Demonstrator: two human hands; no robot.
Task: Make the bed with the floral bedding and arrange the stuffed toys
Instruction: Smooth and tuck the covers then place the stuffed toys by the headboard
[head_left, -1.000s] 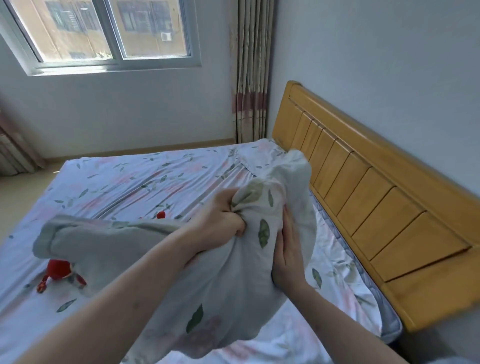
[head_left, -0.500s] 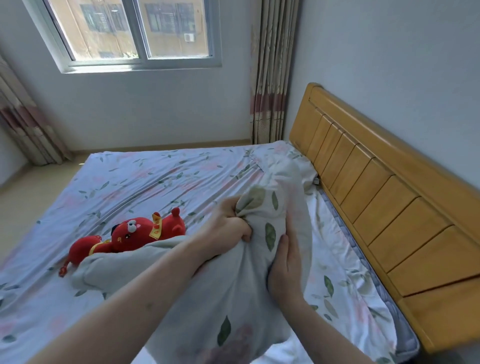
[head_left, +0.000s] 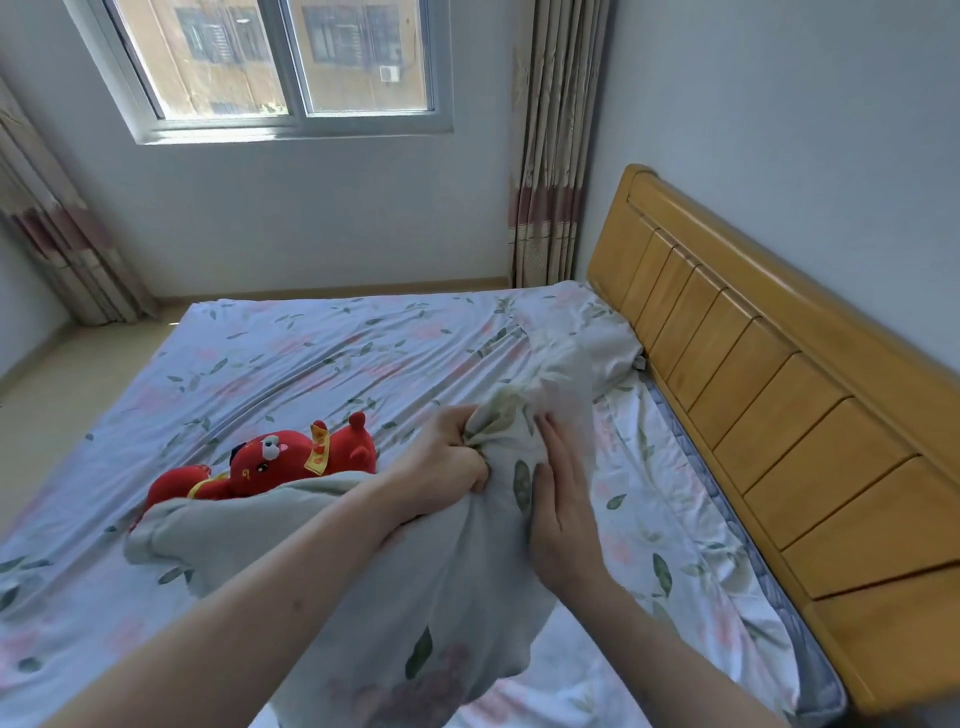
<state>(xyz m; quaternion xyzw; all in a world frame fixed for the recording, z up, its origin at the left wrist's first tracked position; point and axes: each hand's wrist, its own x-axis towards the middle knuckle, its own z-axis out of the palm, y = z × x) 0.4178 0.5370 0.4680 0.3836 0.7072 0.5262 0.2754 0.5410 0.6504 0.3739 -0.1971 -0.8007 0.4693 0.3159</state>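
Note:
A pillow in a floral case (head_left: 405, 587) lies across the near part of the bed, its far end lifted towards the headboard. My left hand (head_left: 441, 467) is clenched on a bunch of the case's fabric near that end. My right hand (head_left: 558, 514) lies flat against the case just to the right, fingers straight. A red stuffed toy (head_left: 291, 460) lies on the floral sheet (head_left: 311, 358) left of my hands, its lower part hidden behind the pillow. A second floral pillow (head_left: 587, 332) rests at the far corner by the headboard.
The wooden headboard (head_left: 769, 395) runs along the right, with the mattress edge (head_left: 727, 509) bare beside it. Curtains (head_left: 550, 156) hang at the far corner, more curtains (head_left: 47, 223) at the left. A window (head_left: 280, 57) is in the far wall; floor (head_left: 52, 364) lies left of the bed.
The pillow has come down lower on the bed, uncovering the red toy behind it. My view has shifted left and back. Both hands keep the same places on the case.

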